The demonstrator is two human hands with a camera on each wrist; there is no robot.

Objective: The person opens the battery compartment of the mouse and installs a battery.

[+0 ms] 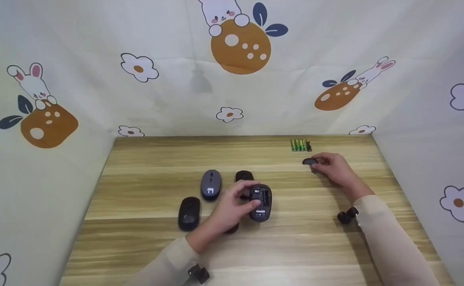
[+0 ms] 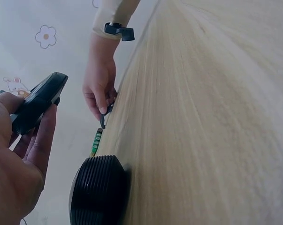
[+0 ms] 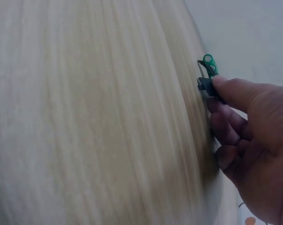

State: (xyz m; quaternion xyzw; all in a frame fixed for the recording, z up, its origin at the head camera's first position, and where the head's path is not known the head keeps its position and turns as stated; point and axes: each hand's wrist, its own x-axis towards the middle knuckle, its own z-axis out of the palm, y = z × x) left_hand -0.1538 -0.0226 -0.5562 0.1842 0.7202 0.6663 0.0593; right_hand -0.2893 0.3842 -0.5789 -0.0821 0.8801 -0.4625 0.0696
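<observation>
My left hand [image 1: 232,206] grips a black computer mouse [image 1: 261,214] by its side, its underside turned up and the battery slot uncovered. In the left wrist view that mouse [image 2: 40,101] is held between thumb and fingers, above the table. Over at the right, my right hand [image 1: 333,169] pinches a small dark battery cover [image 1: 309,161] between thumb and fingertips. The right wrist view shows the cover [image 3: 209,86] close over the wood. Just beyond it, several green batteries [image 1: 298,145] lie in a row, with a black one [image 1: 309,146] at the right end.
A grey mouse [image 1: 210,184] and a black mouse [image 1: 189,213] sit left of my left hand. Another dark mouse [image 1: 244,175] stands behind that hand, and one more [image 1: 232,228] is mostly hidden under the wrist. Patterned cloth [image 1: 168,103] rises along the wooden table's [image 1: 295,254] back and sides.
</observation>
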